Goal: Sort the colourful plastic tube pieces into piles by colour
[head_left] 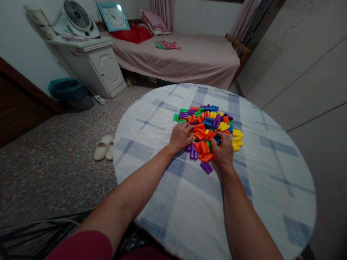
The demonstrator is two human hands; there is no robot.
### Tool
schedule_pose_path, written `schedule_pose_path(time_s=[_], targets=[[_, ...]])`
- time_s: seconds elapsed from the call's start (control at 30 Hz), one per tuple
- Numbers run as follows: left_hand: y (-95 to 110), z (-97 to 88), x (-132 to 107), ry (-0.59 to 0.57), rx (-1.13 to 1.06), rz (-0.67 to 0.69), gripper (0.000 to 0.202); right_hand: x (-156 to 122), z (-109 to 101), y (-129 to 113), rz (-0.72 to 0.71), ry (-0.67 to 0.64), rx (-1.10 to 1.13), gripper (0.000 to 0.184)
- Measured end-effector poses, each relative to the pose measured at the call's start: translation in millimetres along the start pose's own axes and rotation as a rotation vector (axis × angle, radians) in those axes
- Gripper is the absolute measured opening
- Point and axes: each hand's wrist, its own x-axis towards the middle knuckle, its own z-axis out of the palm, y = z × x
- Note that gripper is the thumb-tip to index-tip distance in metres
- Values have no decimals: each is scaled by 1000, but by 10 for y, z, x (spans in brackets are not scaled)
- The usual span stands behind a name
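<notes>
A heap of small plastic blocks (208,124) in orange, yellow, purple, green and blue lies on a round table with a checked cloth (189,202). My left hand (180,137) rests on the heap's near left edge, fingers curled over orange blocks. My right hand (223,150) sits at the near right side with its fingers bent into the pile. What either hand holds is hidden among the blocks. A purple block (206,167) lies loose between my wrists.
A pink-covered bed (189,57) stands behind the table, with a white cabinet (94,65), a fan (77,18) and a clock (113,16) at the left. White slippers (104,147) and a cable lie on the floor. White wardrobe doors (303,72) are on the right.
</notes>
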Motion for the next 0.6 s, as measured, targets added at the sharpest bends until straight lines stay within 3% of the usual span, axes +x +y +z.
schedule_pose_path(time_s=[0.6], targets=[[-14,6,-6,10,-9,1,31,-6,-1,-3,6,0,1,24]])
